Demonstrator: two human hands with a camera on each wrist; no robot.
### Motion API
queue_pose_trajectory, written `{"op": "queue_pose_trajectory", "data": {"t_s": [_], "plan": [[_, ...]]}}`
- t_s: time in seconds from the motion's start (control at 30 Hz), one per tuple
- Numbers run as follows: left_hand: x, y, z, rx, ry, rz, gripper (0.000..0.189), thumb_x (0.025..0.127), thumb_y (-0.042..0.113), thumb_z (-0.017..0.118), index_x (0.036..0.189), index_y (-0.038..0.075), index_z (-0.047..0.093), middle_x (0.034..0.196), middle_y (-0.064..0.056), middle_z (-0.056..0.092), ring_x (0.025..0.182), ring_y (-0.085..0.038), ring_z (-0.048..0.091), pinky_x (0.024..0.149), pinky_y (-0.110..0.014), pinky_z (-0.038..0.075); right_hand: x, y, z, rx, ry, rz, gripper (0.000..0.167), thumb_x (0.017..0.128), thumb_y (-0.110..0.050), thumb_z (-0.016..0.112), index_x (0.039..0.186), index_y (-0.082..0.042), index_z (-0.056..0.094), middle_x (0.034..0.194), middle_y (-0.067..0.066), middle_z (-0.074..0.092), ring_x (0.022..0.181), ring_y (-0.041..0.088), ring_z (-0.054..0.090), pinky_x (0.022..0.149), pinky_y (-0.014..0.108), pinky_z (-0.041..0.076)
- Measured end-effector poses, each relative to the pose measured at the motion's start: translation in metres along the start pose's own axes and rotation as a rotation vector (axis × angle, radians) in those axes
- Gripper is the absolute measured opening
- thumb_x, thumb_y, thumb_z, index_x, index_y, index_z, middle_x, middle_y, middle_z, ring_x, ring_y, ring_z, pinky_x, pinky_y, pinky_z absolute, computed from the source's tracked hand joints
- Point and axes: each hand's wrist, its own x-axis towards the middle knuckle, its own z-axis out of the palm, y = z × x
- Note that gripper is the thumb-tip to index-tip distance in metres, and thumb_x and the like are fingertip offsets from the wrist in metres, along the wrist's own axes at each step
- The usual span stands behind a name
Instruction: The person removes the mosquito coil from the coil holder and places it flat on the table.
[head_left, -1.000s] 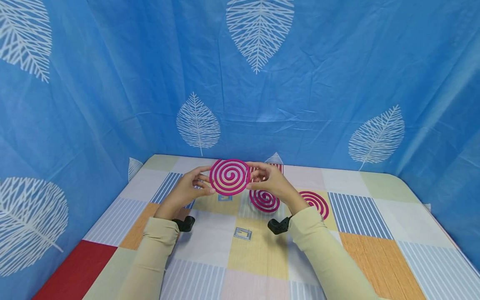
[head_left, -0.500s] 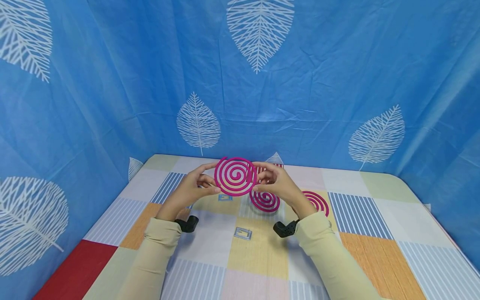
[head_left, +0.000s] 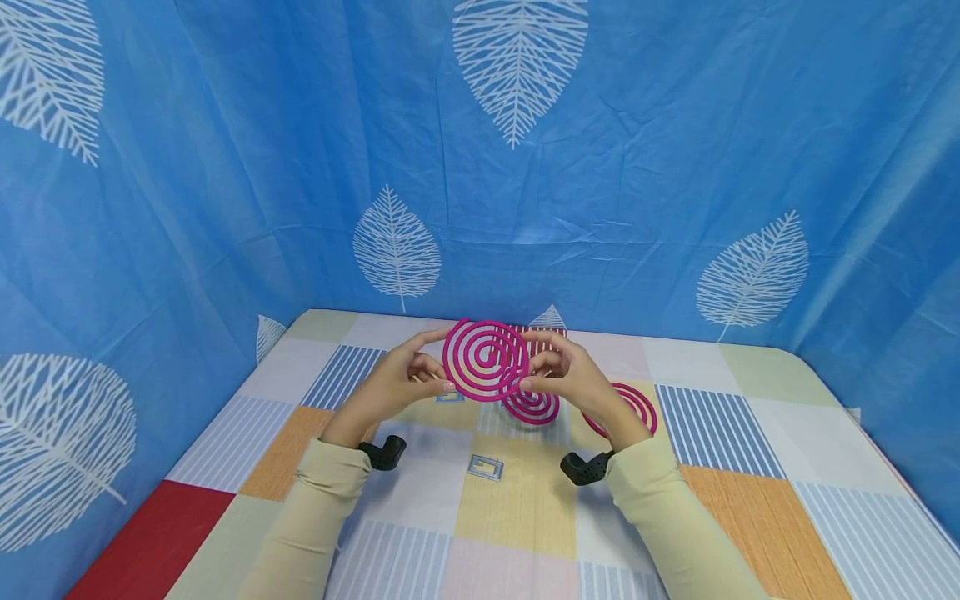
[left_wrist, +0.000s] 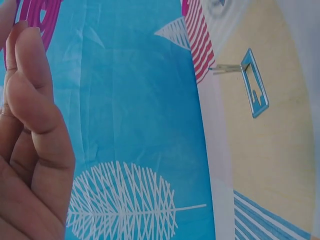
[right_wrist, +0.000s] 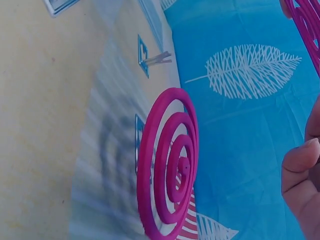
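Both hands hold a magenta mosquito coil (head_left: 487,360) up by its edges, with its flat spiral facing the head camera. My left hand (head_left: 393,385) pinches the left rim between thumb and fingertips. At the right rim, my right hand (head_left: 576,379) grips it the same way. Just behind and below the held coil is a second mosquito coil (head_left: 534,406); the right wrist view has this coil (right_wrist: 184,170) raised over the tabletop with a shadow beside it. A third mosquito coil (head_left: 643,406) lies partly hidden behind my right wrist.
A flat rectangular metal coil stand (head_left: 486,467) lies on the patchwork tablecloth (head_left: 517,517) near the middle. Farther back is another metal stand (head_left: 450,397), its thin prongs raised in the left wrist view. A blue leaf-print curtain (head_left: 637,167) encloses the table's back and sides.
Both hands have shifted to the right with the held coil, which now overlaps the second coil in the head view. The coils and stands on the table have stayed put.
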Motion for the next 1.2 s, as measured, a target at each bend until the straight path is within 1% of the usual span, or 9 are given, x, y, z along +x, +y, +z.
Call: {"op": "queue_pose_trajectory", "data": {"t_s": [0.17,0.27,0.43,0.63,0.73,0.9,1.07,1.2], "plan": [[0.001,0.002,0.006,0.003,-0.023,0.001,0.078,0.098,0.0,0.079,0.164,-0.002,0.038,0.096,-0.008,0.075,0.085,-0.02,0.066,0.078,-0.028,0.057,-0.006,0.003,-0.003,0.0,0.014,0.013,0.068,0.095,0.003,0.078,0.155,0.007,0.047,0.091,-0.005,0.07,0.089,0.013,0.062,0.084,0.025,0.054],[0.001,0.001,0.009,0.005,-0.039,0.009,0.08,0.098,0.001,0.079,0.165,-0.003,0.035,0.096,-0.008,0.075,0.085,-0.02,0.066,0.079,-0.03,0.057,-0.01,0.005,-0.005,0.01,0.018,0.007,0.068,0.094,0.004,0.078,0.155,0.008,0.047,0.09,-0.006,0.07,0.087,0.012,0.062,0.084,0.026,0.054],[0.002,0.001,0.015,0.007,-0.061,0.006,0.081,0.098,0.003,0.08,0.165,-0.003,0.035,0.095,-0.006,0.074,0.084,-0.02,0.066,0.078,-0.031,0.057,-0.015,0.008,-0.008,0.002,0.017,0.003,0.069,0.094,0.004,0.079,0.155,0.008,0.046,0.09,-0.006,0.07,0.087,0.012,0.062,0.084,0.026,0.053],[0.003,-0.001,0.023,0.009,-0.093,0.01,0.081,0.098,0.003,0.079,0.165,-0.003,0.035,0.096,-0.007,0.074,0.085,-0.018,0.066,0.08,-0.031,0.058,-0.022,0.013,-0.012,-0.004,0.009,0.008,0.07,0.095,0.005,0.077,0.156,0.01,0.044,0.089,-0.007,0.07,0.086,0.012,0.061,0.081,0.026,0.053],[0.003,-0.001,0.028,0.013,-0.099,0.005,0.081,0.098,0.005,0.08,0.166,-0.001,0.035,0.097,-0.005,0.074,0.085,-0.018,0.066,0.082,-0.034,0.058,-0.026,0.014,-0.015,-0.013,0.004,0.006,0.07,0.095,0.004,0.078,0.156,0.011,0.044,0.089,-0.007,0.07,0.085,0.012,0.06,0.079,0.026,0.053],[0.003,0.0,0.036,0.008,-0.113,-0.007,0.082,0.099,0.009,0.08,0.167,0.002,0.034,0.097,-0.005,0.073,0.085,-0.017,0.066,0.081,-0.037,0.056,-0.031,0.015,-0.021,-0.022,-0.002,0.005,0.071,0.094,0.006,0.078,0.156,0.012,0.044,0.089,-0.008,0.069,0.081,0.009,0.06,0.077,0.025,0.053],[0.004,0.001,0.045,0.0,-0.134,0.001,0.083,0.099,0.01,0.079,0.168,0.003,0.033,0.097,-0.005,0.072,0.084,-0.017,0.067,0.08,-0.035,0.056,-0.037,0.018,-0.028,-0.02,-0.014,0.012,0.07,0.093,0.007,0.078,0.155,0.013,0.044,0.09,-0.007,0.072,0.08,0.009,0.062,0.076,0.026,0.054],[0.004,0.002,0.051,-0.005,-0.144,0.011,0.084,0.099,0.011,0.079,0.168,0.003,0.031,0.095,-0.004,0.073,0.084,-0.02,0.069,0.081,-0.033,0.057,-0.041,0.021,-0.032,-0.009,-0.022,0.028,0.071,0.093,0.007,0.077,0.155,0.013,0.043,0.09,-0.007,0.074,0.08,0.01,0.064,0.076,0.026,0.054]]}}
